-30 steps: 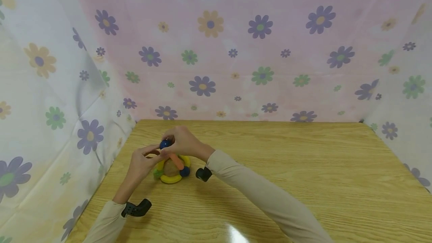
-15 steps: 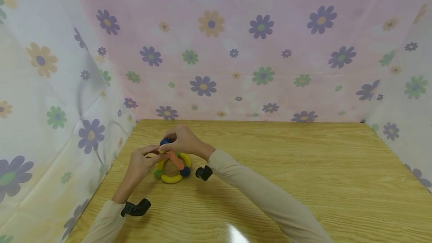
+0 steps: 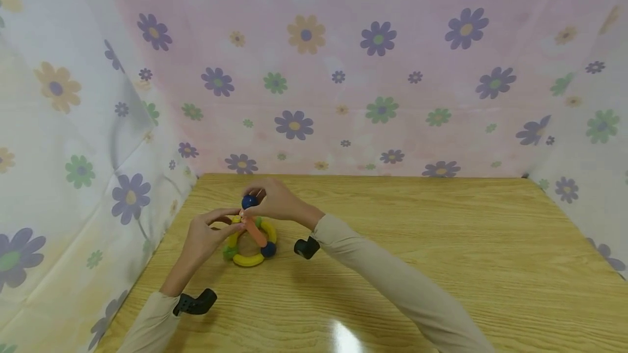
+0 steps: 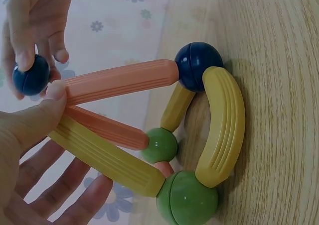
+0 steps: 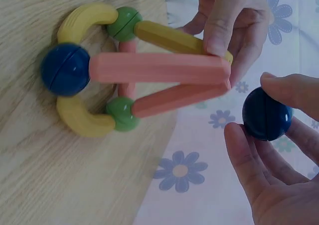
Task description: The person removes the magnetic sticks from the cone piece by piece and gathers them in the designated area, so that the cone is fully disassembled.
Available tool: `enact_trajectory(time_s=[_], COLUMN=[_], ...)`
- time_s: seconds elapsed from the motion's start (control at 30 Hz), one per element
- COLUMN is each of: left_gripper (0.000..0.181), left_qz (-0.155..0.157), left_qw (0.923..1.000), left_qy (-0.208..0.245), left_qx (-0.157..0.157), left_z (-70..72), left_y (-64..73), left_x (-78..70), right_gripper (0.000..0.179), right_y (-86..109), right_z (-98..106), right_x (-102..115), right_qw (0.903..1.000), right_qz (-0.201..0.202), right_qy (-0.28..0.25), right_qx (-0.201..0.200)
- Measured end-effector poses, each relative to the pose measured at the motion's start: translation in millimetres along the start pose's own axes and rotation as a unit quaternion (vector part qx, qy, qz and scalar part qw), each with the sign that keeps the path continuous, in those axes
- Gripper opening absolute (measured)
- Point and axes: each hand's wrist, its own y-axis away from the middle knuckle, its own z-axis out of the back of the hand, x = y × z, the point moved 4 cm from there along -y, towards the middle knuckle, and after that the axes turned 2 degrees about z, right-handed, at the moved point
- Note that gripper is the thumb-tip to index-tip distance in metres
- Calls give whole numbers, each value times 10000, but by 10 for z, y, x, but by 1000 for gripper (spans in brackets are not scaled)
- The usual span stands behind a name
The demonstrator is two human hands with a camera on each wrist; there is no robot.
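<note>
My left hand point(image 3: 208, 236) pinches the upper ends of three leaning rods, two salmon ones and a straight yellow rod point(image 4: 107, 158), so they meet at the top. In the right wrist view a salmon rod point(image 5: 159, 68) rises from a blue ball point(image 5: 65, 69) on the table. The rods' lower ends join a base ring of curved yellow pieces point(image 4: 222, 128), green balls point(image 4: 187, 197) and that blue ball. Just apart from the rod tops, my right hand point(image 3: 278, 201) holds another blue ball point(image 5: 266, 114) between thumb and fingers.
The structure stands on the left part of a wood-grain table point(image 3: 392, 249). Flower-patterned cloth point(image 3: 343, 70) hangs behind and along both sides. A black wrist camera point(image 3: 196, 303) sits on the left sleeve, another black camera point(image 3: 307, 248) on the right.
My right hand has moved slightly up and to the right with the blue ball, away from the rod tops. My left hand stays nearly in place on the rods.
</note>
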Motion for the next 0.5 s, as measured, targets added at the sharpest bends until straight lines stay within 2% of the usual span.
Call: enact_trajectory(time_s=[0.17, 0.33, 0.5], left_gripper=[35, 35, 37], left_qz=[-18, -55, -117], left_qw=[9999, 9999, 9997], left_qy=[96, -79, -160], left_qx=[82, 118, 113], left_z=[-4, -7, -2], left_y=[1, 4, 15], left_x=[24, 19, -20], right_gripper=[33, 34, 35], right_y=[107, 215, 335], right_z=[139, 261, 367], right_x=[-84, -175, -282], right_qw=[9998, 9995, 9988], right_qz=[-18, 18, -114], right_qy=[123, 176, 178], right_qx=[-146, -276, -452])
